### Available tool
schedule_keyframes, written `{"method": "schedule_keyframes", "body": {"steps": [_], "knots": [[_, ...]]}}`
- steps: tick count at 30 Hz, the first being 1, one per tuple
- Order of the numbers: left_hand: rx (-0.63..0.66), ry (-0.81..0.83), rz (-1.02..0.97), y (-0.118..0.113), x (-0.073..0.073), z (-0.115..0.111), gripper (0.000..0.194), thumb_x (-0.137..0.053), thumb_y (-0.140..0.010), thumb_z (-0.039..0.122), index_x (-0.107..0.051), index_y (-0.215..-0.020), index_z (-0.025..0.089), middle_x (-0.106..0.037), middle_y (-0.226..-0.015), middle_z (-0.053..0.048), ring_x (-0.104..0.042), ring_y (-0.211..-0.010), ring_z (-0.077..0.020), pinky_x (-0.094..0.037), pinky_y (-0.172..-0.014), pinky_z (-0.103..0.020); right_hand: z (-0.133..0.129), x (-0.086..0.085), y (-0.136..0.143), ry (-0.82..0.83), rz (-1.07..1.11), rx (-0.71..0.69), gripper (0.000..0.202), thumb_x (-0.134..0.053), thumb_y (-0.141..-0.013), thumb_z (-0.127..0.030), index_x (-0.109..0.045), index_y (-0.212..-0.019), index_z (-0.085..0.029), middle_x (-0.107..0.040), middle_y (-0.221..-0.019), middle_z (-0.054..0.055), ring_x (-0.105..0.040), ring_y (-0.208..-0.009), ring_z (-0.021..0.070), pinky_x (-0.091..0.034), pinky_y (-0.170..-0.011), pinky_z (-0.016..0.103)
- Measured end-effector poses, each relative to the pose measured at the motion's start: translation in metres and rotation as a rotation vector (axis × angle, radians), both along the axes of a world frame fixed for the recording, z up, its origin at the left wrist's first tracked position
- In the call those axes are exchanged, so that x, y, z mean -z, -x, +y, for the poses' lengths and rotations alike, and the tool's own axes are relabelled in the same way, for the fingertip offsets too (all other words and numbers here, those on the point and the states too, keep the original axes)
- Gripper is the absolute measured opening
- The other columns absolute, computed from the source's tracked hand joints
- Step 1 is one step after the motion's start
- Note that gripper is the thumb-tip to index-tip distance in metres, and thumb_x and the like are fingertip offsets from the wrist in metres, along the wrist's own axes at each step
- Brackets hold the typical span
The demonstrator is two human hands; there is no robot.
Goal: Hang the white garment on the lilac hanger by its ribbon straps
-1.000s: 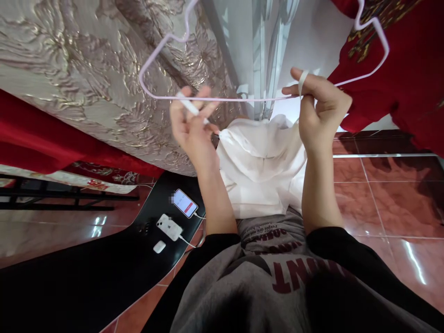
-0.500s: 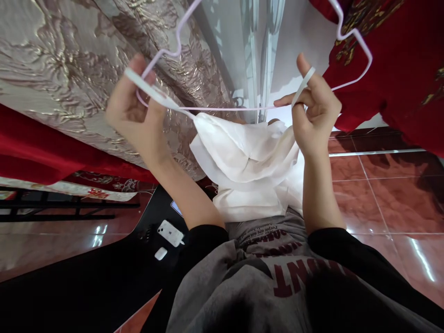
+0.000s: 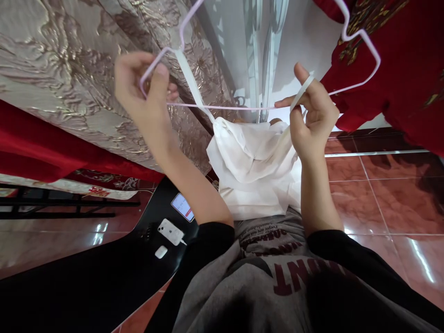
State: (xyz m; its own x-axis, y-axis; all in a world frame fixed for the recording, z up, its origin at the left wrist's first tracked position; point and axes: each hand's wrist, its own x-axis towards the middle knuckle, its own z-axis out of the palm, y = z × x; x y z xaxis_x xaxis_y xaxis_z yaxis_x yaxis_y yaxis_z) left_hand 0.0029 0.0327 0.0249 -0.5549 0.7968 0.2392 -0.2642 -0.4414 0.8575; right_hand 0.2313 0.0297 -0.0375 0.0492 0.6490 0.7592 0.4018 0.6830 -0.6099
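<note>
Head view, starting at the left: red cloth hangs above a rack of black bars, and beside them runs a curved black tabletop. On it lie a white case, a pale phone with a cable plugged in, and a second phone with a lit screen, its right edge against the outline of the left forearm. Above, shiny brocade with raised flowers fills the background behind the left hand. That hand, slightly blurred, has its grip closed round the end of the hanger, covering part of that corner. The hanger is thin and pale lilac, its top cut off by the frame edge.

A flat white strap sits in the hanger's left notch and slants down across the bar to the garment, which is white, soft and creased, hanging in loose folds between the forearms, just in front of the person's grey shirt. On the right, the right hand grips the other strap, stretched over its fingers, and hides a stretch of the bar. Beyond are a red drape with gold trim and glossy red floor tiles.
</note>
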Motion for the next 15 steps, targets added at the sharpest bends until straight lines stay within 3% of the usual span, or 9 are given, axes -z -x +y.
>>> {"method": "schedule_keyframes", "body": {"steps": [3, 6, 9, 12, 15], "knots": [[0.104, -0.051, -0.03, -0.025, 0.028, -0.005, 0.028, -0.043, -0.112, 0.038, -0.056, -0.122, 0.015, -0.069, -0.101, -0.007, -0.071, -0.101, -0.0186, -0.056, -0.096, -0.034, 0.0, 0.002, 0.005, 0.04, -0.015, -0.011, 0.046, -0.044, -0.096, -0.036, -0.045, -0.142, -0.043, -0.056, -0.145, -0.003, -0.072, -0.108, 0.0211, -0.064, -0.093, 0.043], [0.151, -0.089, -0.023, -0.034, 0.044, -0.002, 0.031, -0.03, -0.115, 0.026, -0.057, -0.101, 0.017, -0.069, -0.086, -0.004, -0.072, -0.085, -0.0161, -0.059, -0.084, -0.029, 0.0, 0.003, 0.001, -0.023, -0.03, -0.046, 0.048, -0.053, -0.094, -0.044, -0.046, -0.141, -0.044, -0.056, -0.145, -0.004, -0.07, -0.11, 0.0211, -0.062, -0.1, 0.046], [0.173, -0.088, 0.047, -0.031, 0.05, 0.004, 0.038, -0.026, -0.114, 0.02, -0.054, -0.088, 0.023, -0.069, -0.08, -0.002, -0.071, -0.082, -0.0171, -0.059, -0.077, -0.028, -0.001, -0.002, -0.022, -0.147, 0.041, 0.045, 0.051, -0.063, -0.088, -0.051, -0.053, -0.137, -0.039, -0.059, -0.138, 0.0, -0.065, -0.123, 0.024, -0.057, -0.108, 0.047], [0.183, -0.118, 0.105, -0.026, 0.052, 0.007, 0.037, -0.027, -0.112, 0.018, -0.053, -0.086, 0.023, -0.07, -0.08, -0.002, -0.071, -0.081, -0.0184, -0.059, -0.078, -0.031, -0.002, -0.014, -0.058, -0.027, 0.059, 0.117, 0.054, -0.061, -0.088, -0.055, -0.054, -0.136, -0.03, -0.06, -0.134, 0.007, -0.055, -0.136, 0.0281, -0.055, -0.11, 0.047], [0.171, -0.109, 0.139, -0.026, 0.054, 0.006, 0.035, -0.029, -0.113, 0.022, -0.053, -0.088, 0.023, -0.07, -0.084, -0.003, -0.071, -0.086, -0.019, -0.059, -0.08, -0.032, -0.005, -0.032, -0.079, 0.097, 0.006, 0.024, 0.053, -0.061, -0.089, -0.054, -0.055, -0.135, -0.028, -0.058, -0.135, 0.008, -0.049, -0.143, 0.0298, -0.054, -0.111, 0.048]]}}
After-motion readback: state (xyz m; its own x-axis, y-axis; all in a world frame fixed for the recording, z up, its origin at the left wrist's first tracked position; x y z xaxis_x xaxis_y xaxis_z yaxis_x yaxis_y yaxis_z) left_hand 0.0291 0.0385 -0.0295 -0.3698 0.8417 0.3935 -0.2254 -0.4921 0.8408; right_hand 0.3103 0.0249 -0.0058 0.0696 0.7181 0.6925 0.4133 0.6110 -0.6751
